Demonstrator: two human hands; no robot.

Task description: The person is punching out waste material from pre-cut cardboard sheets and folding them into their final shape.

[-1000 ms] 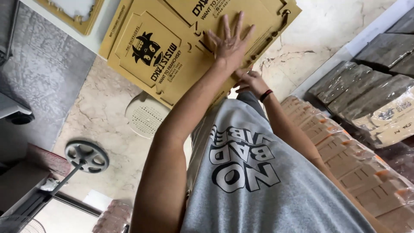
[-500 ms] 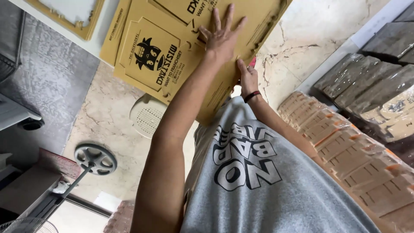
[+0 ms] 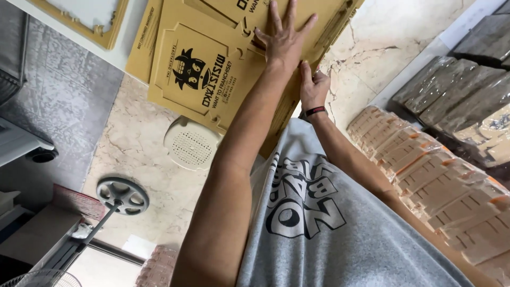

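The left hand (image 3: 287, 40) is pressing flat, fingers spread, on a yellow cardboard sheet (image 3: 212, 69) lying above the marble floor (image 3: 143, 159). The right hand (image 3: 313, 87) is gripping its edge. The sheet looks unfolded, so the folding seems barely begun.

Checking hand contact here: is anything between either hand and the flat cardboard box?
Nothing visible. The left hand lies flat, fingers spread, directly on the cardboard box. The right hand grips its near edge, with no other object in between.
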